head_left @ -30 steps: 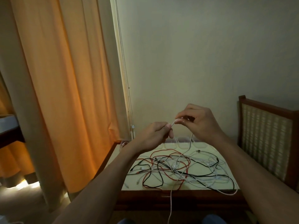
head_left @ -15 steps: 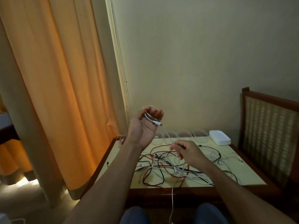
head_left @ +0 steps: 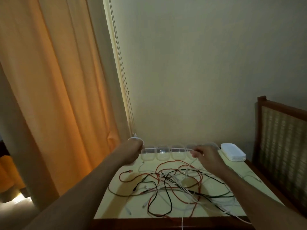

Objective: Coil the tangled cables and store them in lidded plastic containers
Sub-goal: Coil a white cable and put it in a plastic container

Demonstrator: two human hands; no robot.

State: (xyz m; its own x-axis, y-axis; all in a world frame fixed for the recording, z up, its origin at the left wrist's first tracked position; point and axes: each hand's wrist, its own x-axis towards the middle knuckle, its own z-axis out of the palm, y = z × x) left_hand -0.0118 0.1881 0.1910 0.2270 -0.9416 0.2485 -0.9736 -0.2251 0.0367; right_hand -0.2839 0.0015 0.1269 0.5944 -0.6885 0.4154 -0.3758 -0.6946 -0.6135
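bench point(head_left: 114, 205) bare at 9 o'clock; cable tangle point(head_left: 174, 185) overhangs 6 o'clock edge. At 12 o'clock white cable point(head_left: 166, 148) taut: left hand point(head_left: 132, 150) grips its coil, right hand point(head_left: 206, 155) pinches it.

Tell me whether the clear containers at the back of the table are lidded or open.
Open: the clear containers show bare rims, and the white lids sit stacked to their right.

One white cable point(head_left: 166, 148) spans the fingers point(head_left: 196, 153) of two hands, left hand point(head_left: 132, 151) and right hand point(head_left: 206, 156). Just beyond the fingers: four clear containers point(head_left: 162, 156). Right of them: one stack of lids point(head_left: 233, 152). Nearer: tangled cables point(head_left: 174, 183), too knotted to count.
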